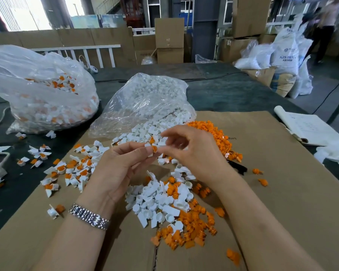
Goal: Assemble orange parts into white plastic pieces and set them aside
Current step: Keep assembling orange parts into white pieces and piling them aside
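**Seating an orange part, mid-frame**

Across the lower frame lies a cardboard sheet [262, 173] spread over the dark counter [233, 90], and nearly everything for the job sits on it. At upper left a big clear bag [37, 90] holds finished white-and-orange pieces; a second clear bag [145, 100] at centre spills plain white pieces toward the hands. Loose orange parts [219, 137] heap to the right of that bag, and a mixed pile of white and orange stock [170, 204] lies between the forearms. Finished pieces [74, 169] are scattered at centre left, some off the cardboard onto the counter.

In the middle of the frame the left hand [121, 165] pinches a white plastic piece [150, 152] at its fingertips, with an orange part [154, 148] sitting in it. The right hand [192, 151] meets it from the right; its fingers are curled toward the piece, but whether its grip holds the orange part or only presses it I cannot tell, as the contact is small and blurred.

The step in hand looks like seating the orange part. To do it well, I would keep the white piece steady in the left grip, square the orange part with the opening, and press straight in with a fingertip until it sits flush; a tilted push would likely jam or pop it out. Then it belongs with the finished scatter at centre left
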`<action>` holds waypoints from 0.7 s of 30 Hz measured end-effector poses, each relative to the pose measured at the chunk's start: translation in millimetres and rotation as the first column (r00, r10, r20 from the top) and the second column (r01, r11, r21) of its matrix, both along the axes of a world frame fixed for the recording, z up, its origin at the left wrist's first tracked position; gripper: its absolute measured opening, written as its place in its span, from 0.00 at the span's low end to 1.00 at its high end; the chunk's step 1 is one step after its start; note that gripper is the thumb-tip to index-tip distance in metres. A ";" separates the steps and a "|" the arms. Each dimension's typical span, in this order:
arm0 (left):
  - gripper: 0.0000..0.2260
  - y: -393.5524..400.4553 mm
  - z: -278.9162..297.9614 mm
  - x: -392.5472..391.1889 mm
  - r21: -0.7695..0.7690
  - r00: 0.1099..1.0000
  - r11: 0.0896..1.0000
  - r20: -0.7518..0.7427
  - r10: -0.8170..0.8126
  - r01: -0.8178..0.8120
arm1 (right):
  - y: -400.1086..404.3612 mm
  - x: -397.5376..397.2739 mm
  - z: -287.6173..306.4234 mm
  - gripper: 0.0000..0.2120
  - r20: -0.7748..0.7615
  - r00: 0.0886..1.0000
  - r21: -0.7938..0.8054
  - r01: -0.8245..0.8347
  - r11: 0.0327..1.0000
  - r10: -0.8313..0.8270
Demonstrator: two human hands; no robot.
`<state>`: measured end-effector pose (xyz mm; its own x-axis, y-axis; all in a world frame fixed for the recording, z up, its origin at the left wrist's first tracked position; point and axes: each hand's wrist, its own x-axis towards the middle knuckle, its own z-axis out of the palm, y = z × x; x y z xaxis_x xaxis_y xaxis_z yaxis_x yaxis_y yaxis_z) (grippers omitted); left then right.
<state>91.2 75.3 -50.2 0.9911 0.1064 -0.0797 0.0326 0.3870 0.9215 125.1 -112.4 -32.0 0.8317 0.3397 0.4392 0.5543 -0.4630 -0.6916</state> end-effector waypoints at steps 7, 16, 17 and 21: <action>0.05 0.8 0.5 0.7 -0.079 0.999 0.996 -0.041 0.029 -0.033 | -29.6 13.7 -6.6 0.29 -0.103 0.844 -0.673 0.330 0.662 -0.526; 0.05 1.3 1.0 1.6 -0.026 0.997 0.998 -0.047 0.063 -0.064 | -26.0 11.8 -7.1 0.17 -0.118 0.884 -0.620 0.290 0.729 -0.452; 0.05 0.6 1.1 1.4 -0.014 0.997 0.998 -0.045 0.060 -0.060 | -25.4 11.5 -5.9 0.15 -0.148 0.888 -0.560 0.288 0.777 -0.436; 0.06 -5.4 1.6 -0.7 0.104 0.999 0.993 0.005 0.048 -0.048 | -21.4 9.1 6.3 0.09 -0.297 0.914 -0.266 0.198 0.943 -0.276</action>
<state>90.5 69.9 -48.5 0.9848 0.1617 -0.0635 0.0141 0.2899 0.9570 134.2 -133.8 -25.7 0.9829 0.1721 0.0653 0.1704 -0.7170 -0.6759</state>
